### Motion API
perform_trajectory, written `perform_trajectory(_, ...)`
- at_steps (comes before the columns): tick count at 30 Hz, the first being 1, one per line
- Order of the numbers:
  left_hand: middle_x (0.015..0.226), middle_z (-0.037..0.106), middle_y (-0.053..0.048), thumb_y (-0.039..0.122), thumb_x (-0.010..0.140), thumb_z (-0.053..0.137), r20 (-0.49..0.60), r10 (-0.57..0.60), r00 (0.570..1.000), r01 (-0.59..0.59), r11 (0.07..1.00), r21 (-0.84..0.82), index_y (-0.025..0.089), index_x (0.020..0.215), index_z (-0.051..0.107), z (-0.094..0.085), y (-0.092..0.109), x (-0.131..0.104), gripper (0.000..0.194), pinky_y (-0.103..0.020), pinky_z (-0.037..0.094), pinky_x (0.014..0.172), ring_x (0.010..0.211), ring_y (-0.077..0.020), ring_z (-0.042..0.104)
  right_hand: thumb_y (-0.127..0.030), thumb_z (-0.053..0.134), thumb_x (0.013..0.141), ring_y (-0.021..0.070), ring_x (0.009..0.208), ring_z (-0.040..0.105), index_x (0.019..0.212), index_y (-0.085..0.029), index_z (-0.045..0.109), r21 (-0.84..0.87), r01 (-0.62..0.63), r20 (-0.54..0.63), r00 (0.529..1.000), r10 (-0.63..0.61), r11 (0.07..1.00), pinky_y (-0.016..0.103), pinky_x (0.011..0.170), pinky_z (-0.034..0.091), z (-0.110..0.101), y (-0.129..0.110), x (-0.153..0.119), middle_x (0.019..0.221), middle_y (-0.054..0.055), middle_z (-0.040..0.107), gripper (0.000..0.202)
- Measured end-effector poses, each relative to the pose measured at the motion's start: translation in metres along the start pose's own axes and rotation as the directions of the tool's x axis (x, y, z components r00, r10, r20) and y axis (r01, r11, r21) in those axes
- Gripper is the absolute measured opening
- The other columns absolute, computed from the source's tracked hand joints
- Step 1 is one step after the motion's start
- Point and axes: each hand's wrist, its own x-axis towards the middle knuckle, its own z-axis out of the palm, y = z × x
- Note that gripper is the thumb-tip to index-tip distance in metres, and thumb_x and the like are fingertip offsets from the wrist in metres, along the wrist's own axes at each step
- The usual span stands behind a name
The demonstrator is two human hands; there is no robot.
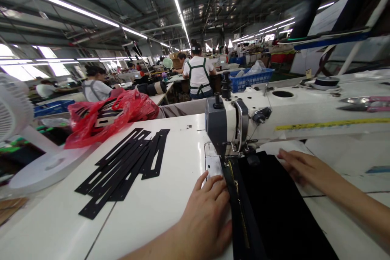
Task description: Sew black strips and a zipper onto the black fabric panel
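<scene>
**Both hands flat on black fabric at the sewing machine**

The left hand lies open, palm down, on the near edge of the white table, its fingertips touching the left side of a zipper that runs along the black fabric. The right hand also rests open and flat, fingers spread on the fabric's far right edge. Neither hand grips anything. The fabric lies spread on the table, near and centre, with its far end under the head of the sewing machine.

To the left on the table, a loose stack of black slotted strips lies fanned out. Beyond it, a red plastic bag sits open at the far left edge, with more dark cut pieces showing inside. Farther off, right of centre, a blue basket holds pale bagged material; what it is cannot be told.

On the machine arm to the right are a yellow tape measure and scissors with pink handles. A white fan stands at the far left. A person in a white shirt stands with back turned in the distance.
</scene>
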Motion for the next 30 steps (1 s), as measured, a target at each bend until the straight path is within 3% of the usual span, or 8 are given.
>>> perform_trajectory(4,0.125,0.052,-0.007,0.025,0.076,0.051,-0.006,0.016,1.0,-0.016,1.0,0.015,0.018,0.115,0.052,0.0,-0.001,0.001,0.04,-0.049,0.013,0.111,0.124,-0.0265,0.038,-0.045,0.043,0.081,0.018,0.058,0.057,0.085,-0.02,0.049,-0.214,0.184,-0.159,0.962,-0.22,0.959,0.031,0.058,0.044,0.017,-0.001,0.003,0.066,0.002,0.059,0.025)
perform_trajectory(9,0.122,0.053,-0.008,0.025,0.074,0.055,-0.079,0.026,0.997,-0.028,0.999,-0.023,0.018,0.112,0.052,0.009,-0.004,-0.003,0.04,-0.052,0.016,0.111,0.12,-0.0271,0.042,-0.029,0.037,0.083,0.0252,0.073,0.056,0.079,-0.018,0.052,-0.421,0.325,-0.182,0.884,-0.43,0.846,0.041,0.068,0.043,0.025,-0.002,-0.001,0.079,0.01,0.058,0.02)
perform_trajectory(11,0.116,0.054,-0.011,0.026,0.074,0.057,-0.156,0.005,0.988,-0.015,0.998,-0.059,0.016,0.11,0.051,0.013,-0.006,-0.005,0.038,-0.052,0.021,0.109,0.115,-0.0262,0.046,-0.027,0.036,0.086,0.0276,0.08,0.055,0.08,-0.015,0.057,-0.506,0.407,-0.188,0.808,-0.558,0.76,0.044,0.074,0.043,0.025,-0.015,-0.009,0.084,0.013,0.059,0.025)
perform_trajectory(14,0.121,0.049,-0.016,0.026,0.073,0.059,-0.247,0.002,0.969,-0.02,0.998,-0.068,0.011,0.12,0.043,0.018,-0.012,-0.006,0.052,-0.05,0.032,0.105,0.116,-0.0269,0.046,-0.022,0.035,0.092,0.023,0.089,0.058,0.091,-0.014,0.062,-0.55,0.616,-0.118,0.611,-0.783,0.564,0.039,0.082,0.047,0.038,-0.041,-0.028,0.094,0.011,0.063,0.028)
perform_trajectory(16,0.131,0.042,-0.019,0.022,0.073,0.058,-0.232,0.068,0.97,-0.075,0.997,-0.023,0.01,0.128,0.037,0.02,-0.019,-0.004,0.061,-0.051,0.036,0.103,0.123,-0.0292,0.041,-0.02,0.037,0.092,0.0209,0.1,0.058,0.106,-0.011,0.06,-0.503,0.699,-0.054,0.562,-0.825,0.509,0.035,0.088,0.048,0.054,-0.053,-0.037,0.107,0.011,0.063,0.028)
perform_trajectory(21,0.125,0.053,-0.017,0.017,0.086,0.047,-0.176,0.205,0.963,-0.197,0.979,0.06,0.012,0.115,0.054,0.018,-0.032,0.007,0.03,-0.044,0.04,0.102,0.12,-0.0253,0.048,-0.013,0.039,0.088,0.0261,0.111,0.052,0.113,-0.004,0.058,-0.493,0.723,0.017,0.564,-0.826,0.484,0.043,0.091,0.046,0.08,-0.057,-0.042,0.119,0.017,0.057,0.033)
perform_trajectory(24,0.123,0.056,-0.017,0.016,0.09,0.044,-0.171,0.262,0.95,-0.245,0.963,0.116,0.01,0.111,0.056,0.017,-0.033,0.012,0.025,-0.042,0.041,0.102,0.12,-0.0237,0.049,-0.017,0.043,0.087,0.0252,0.106,0.053,0.109,-0.011,0.06,-0.403,0.714,0.018,0.631,-0.775,0.572,0.045,0.09,0.045,0.077,-0.06,-0.041,0.113,0.014,0.058,0.028)
perform_trajectory(30,0.13,0.05,-0.016,0.018,0.089,0.044,-0.114,0.245,0.963,-0.225,0.961,0.163,0.01,0.123,0.048,0.015,-0.031,0.015,0.035,-0.046,0.037,0.104,0.125,-0.0255,0.042,-0.021,0.05,0.082,0.0221,0.089,0.054,0.084,-0.017,0.052,-0.238,0.646,0.074,0.757,-0.649,0.725,0.045,0.081,0.047,0.072,-0.067,-0.035,0.095,0.009,0.058,0.005)
